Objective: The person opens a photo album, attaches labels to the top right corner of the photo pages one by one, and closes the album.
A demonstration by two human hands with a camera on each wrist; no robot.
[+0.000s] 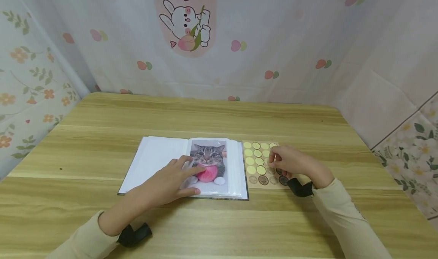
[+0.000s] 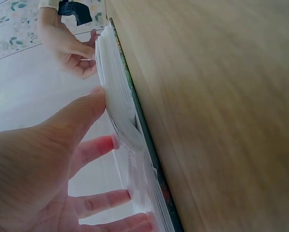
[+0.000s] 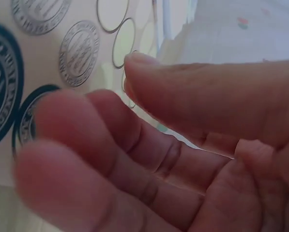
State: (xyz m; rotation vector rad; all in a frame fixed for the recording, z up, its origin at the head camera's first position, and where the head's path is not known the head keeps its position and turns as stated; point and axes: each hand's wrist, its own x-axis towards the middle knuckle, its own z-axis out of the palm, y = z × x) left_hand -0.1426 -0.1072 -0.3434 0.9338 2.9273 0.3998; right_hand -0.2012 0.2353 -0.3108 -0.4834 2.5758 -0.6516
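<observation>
An open photo album (image 1: 157, 156) lies on the table, a cat photo (image 1: 207, 152) in its right-hand page sleeve. My left hand (image 1: 167, 181) rests on this page with spread fingers; in the left wrist view the thumb (image 2: 81, 108) touches the edges of the stacked pages (image 2: 117, 87). Beside the album is a sheet of round stickers (image 1: 263, 152), some shining gold, others showing dark printed rings. Over the sheet's right side is my right hand (image 1: 291, 162), its fingers bent and thumb near the index finger. Whether a sticker is between them is hidden.
The wooden table (image 1: 219, 228) extends around the album and sheet. Behind it hangs a white curtain (image 1: 273, 42) with a rabbit print. A black wrist mount (image 1: 135, 234) sits under the left wrist, another black mount (image 1: 300, 187) under the right.
</observation>
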